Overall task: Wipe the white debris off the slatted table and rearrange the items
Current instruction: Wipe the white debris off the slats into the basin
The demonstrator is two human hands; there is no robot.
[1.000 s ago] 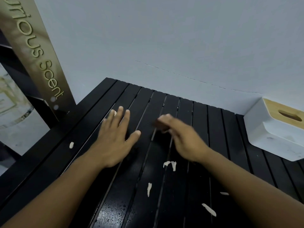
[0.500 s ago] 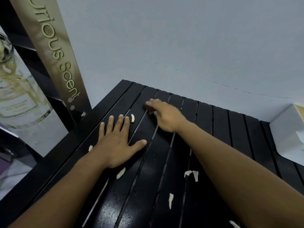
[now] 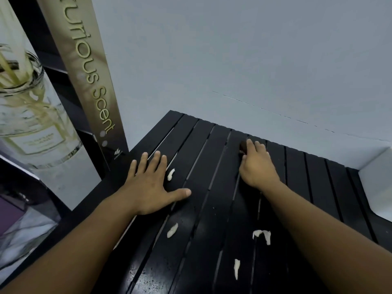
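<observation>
The black slatted table point(image 3: 201, 166) fills the lower middle of the head view. My left hand point(image 3: 148, 185) lies flat on its left part, fingers spread, holding nothing. My right hand point(image 3: 255, 164) presses down near the table's far edge, its fingers closed over a small dark object point(image 3: 242, 146), perhaps a wiping pad, of which only an edge shows. White debris strips lie on the slats: one point(image 3: 171, 174) beside my left fingers, one point(image 3: 172, 230) below my left hand, a forked piece point(image 3: 263, 235) under my right forearm, and one point(image 3: 236, 268) nearer me.
A white box point(image 3: 375, 183) stands at the table's right edge, partly cut off. A tall gold "Scent" sign point(image 3: 89, 81) and a poster of a reed diffuser bottle point(image 3: 31, 115) rise at the left. A pale wall backs the table.
My right hand has slid with the dark object away from me toward the table's far edge. My left hand stays flat on the slats. The view has turned left, pushing the white box to the edge.
</observation>
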